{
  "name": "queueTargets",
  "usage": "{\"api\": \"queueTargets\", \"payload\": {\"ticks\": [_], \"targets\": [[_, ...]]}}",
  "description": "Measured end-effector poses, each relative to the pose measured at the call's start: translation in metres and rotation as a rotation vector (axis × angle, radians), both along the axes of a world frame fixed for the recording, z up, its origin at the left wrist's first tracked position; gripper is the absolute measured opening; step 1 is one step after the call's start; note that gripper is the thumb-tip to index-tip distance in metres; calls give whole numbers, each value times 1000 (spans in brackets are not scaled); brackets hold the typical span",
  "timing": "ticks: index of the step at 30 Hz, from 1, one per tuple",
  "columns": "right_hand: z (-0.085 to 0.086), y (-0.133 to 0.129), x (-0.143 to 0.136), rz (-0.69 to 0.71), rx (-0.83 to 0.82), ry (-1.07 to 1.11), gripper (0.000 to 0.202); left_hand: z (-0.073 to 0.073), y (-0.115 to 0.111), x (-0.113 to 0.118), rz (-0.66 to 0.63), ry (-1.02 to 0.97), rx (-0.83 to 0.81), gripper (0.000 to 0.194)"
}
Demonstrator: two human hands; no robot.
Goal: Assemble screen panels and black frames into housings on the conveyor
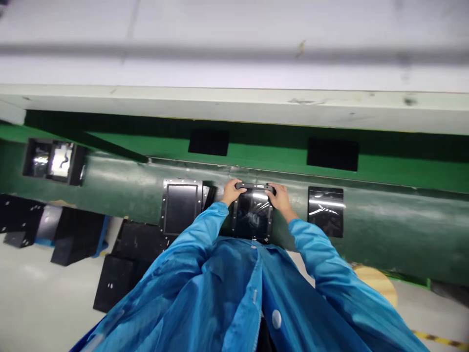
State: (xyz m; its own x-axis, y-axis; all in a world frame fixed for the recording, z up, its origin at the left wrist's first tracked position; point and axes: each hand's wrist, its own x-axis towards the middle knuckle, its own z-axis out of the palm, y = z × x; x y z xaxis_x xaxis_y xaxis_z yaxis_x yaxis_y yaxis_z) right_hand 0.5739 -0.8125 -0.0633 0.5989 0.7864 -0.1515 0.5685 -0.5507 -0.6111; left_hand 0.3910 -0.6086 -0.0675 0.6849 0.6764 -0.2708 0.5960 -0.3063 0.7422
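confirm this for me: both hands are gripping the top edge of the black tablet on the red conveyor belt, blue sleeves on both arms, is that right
Not quite: the conveyor belt is green, not red, as the head view shows. The rest holds: the left hand and right hand both grip the top edge of the black tablet on it, and both arms wear blue sleeves.

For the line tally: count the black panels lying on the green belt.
4. One far left, one left of the hands, one under both hands, held by left hand and right hand, one right. More may lie beyond view.
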Motion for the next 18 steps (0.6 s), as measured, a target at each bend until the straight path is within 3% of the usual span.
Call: {"api": "queueTargets", "payload": {"ticks": [4,7,9,11,13,15,16,18], "targets": [[-11,4,-3,-61,-24,-66,38,-11,-1,5,80,-92,-59,31],[-17,15,-1,-138,-1,-132,39,-12,0,17,139,-117,-76,33],[-19,20,1,-135,35,-157,40,-3,-2,22,157,-97,-37,32],[-18,20,4,-99,81,-176,46,15,-9,17,157,-65,54,29],[-15,17,7,-85,115,-204,55,39,-16,-9,142,-83,167,31],[-10,12,6,-136,129,-261,66,66,-18,-58,202,-118,309,36],[-7,10,2,-189,137,-294,69,79,-17,-90,281,-104,380,40],[4,12,-14,-272,162,-295,66,101,-7,-159,586,78,476,63]]}}
